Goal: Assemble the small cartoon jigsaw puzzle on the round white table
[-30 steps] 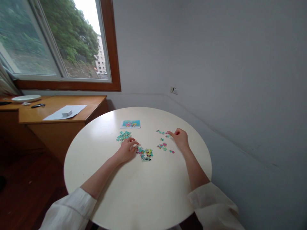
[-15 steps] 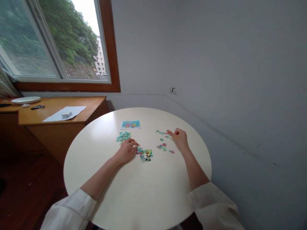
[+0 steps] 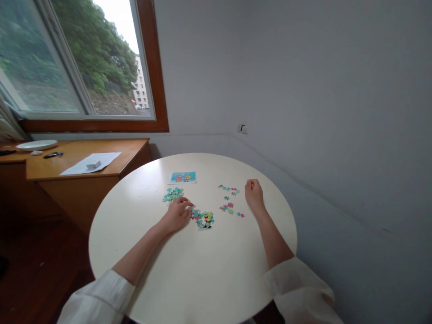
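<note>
Table (image 3: pixel 202 279): round, cream, curved rim. Bare surface along the near side, between the forearms; bare strip also between the right hand (image 3: pixel 254 193) and the right rim. Space open between pile and right-hand pieces, beyond the puzzle.

Puzzle (image 3: pixel 205 220): joined section, yellow figure at its right part, lying flat near mid-table, uneven edge; left hand (image 3: pixel 178 211) at its left end.

Left hand: fingers bent, loosely parted, tips just beside the puzzle; whether they pinch a piece cannot be told.

Right hand: fingers curled into the palm, apart from the nearby row (image 3: pixel 224 187); contents, if any, hidden.

Change: right hand, earlier with a digit extended to the row's right end, now folded and drawn back from it. Left hand much as before.

Surface: pile (image 3: pixel 173 194) of pale green pieces, beyond the left hand; picture card (image 3: pixel 183 177), flat, behind the pile; small cluster (image 3: pixel 227 207) between puzzle and right hand.

Room: grey-white wall (image 3: pixel 320 112), socket (image 3: pixel 243 129); wood-framed window (image 3: pixel 162 90), trees outside; wooden desk (image 3: pixel 130 150) bearing plate (image 3: pixel 37 145), paper (image 3: pixel 106 159), white block (image 3: pixel 93 165).
</note>
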`<state>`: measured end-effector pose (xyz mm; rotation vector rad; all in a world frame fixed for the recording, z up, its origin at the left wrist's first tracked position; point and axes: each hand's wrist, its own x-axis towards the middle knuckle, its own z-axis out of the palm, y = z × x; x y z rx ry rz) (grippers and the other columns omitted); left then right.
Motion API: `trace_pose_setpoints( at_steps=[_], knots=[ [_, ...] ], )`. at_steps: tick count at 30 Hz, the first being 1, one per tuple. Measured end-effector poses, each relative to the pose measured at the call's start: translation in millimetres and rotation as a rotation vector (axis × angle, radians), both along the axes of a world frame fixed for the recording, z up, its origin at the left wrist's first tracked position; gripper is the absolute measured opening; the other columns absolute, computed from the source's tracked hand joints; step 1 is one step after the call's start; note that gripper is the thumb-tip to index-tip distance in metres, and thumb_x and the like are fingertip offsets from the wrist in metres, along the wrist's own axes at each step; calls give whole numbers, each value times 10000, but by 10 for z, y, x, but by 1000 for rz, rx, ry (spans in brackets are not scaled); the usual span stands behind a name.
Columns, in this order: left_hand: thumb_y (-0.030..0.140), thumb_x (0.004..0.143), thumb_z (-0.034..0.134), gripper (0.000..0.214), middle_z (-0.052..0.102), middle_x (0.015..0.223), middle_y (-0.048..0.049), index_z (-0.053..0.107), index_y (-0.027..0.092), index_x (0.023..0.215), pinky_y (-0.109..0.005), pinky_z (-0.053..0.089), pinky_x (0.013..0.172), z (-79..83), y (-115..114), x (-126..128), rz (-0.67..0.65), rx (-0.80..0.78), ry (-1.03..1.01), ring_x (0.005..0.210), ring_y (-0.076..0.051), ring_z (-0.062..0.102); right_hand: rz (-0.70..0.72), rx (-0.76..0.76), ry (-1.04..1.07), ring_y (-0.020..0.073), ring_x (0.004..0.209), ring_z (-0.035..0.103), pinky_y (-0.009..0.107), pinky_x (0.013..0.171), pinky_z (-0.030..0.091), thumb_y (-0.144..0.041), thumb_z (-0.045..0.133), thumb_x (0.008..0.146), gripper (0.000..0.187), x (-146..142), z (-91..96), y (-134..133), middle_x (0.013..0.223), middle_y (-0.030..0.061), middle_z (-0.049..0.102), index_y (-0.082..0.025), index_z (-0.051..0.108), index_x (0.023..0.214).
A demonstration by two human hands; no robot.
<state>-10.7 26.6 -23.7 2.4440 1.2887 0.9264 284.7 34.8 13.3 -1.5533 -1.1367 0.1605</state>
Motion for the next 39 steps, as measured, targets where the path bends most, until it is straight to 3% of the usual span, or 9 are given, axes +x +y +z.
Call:
trace_pose_setpoints(
  at_steps=[11,23,32,39],
  knots=[
    [216,782,443,271,567,1024,-106,667,185,931,-418,424,891,24,-11,2,-11,0,-9,990,-233,522,6,-3,-17,149,559,421,269,552,292,-388,315,816,244,-2,-2,-3,568,-15,462,-222,376,648],
    [231,779,440,272,575,1018,-101,665,200,928,-417,432,884,8,5,-3,-12,10,-15,985,-231,523,41,-2,-24,118,473,349,256,487,250,-459,412,761,281,-10,-4,-18,496,-43,399,-213,403,626],
    [217,772,441,275,567,1029,-102,661,191,935,-419,423,902,6,8,-12,-4,-1,-26,989,-228,521,73,-61,-19,123,456,386,252,479,265,-400,428,757,208,-10,-38,17,488,-46,432,-212,422,669],
    [211,772,449,277,564,1055,-98,654,197,957,-419,413,924,4,28,-41,-5,-15,-13,1012,-228,516,112,-148,-62,146,502,477,259,518,343,-272,453,695,131,6,-107,49,557,-9,549,-195,547,743]
  ],
)
